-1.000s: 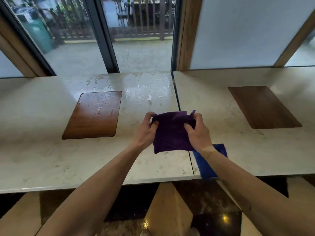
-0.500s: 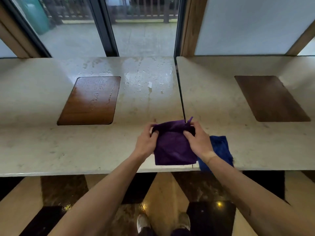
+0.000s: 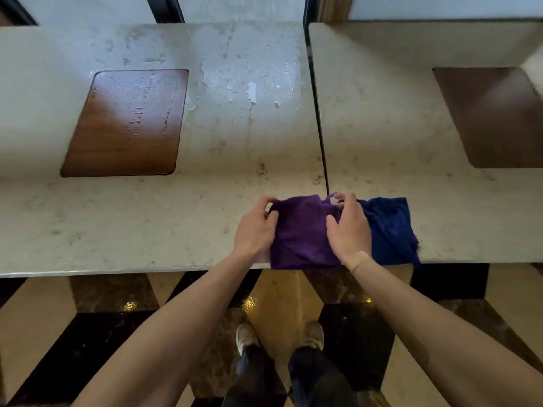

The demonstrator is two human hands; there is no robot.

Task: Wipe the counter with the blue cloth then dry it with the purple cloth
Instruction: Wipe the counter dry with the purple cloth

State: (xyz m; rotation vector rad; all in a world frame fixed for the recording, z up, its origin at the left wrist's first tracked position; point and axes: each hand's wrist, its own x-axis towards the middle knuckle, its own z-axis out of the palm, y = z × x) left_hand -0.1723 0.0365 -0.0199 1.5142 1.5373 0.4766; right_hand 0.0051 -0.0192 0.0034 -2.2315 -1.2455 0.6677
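my left hand (image 3: 255, 229) and right hand (image 3: 348, 227) both pinch the purple cloth (image 3: 302, 233), just left of the blue cloth (image 3: 389, 229), folding a drying pad.

Single head-worn wide-angle view, looking steeply down and forward from above the standing person. The frame runs from the person's shoes (image 3: 313, 333) and the patterned floor (image 3: 38, 318) at the bottom, past both forearms, to the counter (image 3: 117, 230) across the middle; window frames (image 3: 164, 8) cross the top edge. The near counter edge and both hands sit close to the lens, just right of centre. Straight edges bow outward toward the margins. No second view overlaps it.
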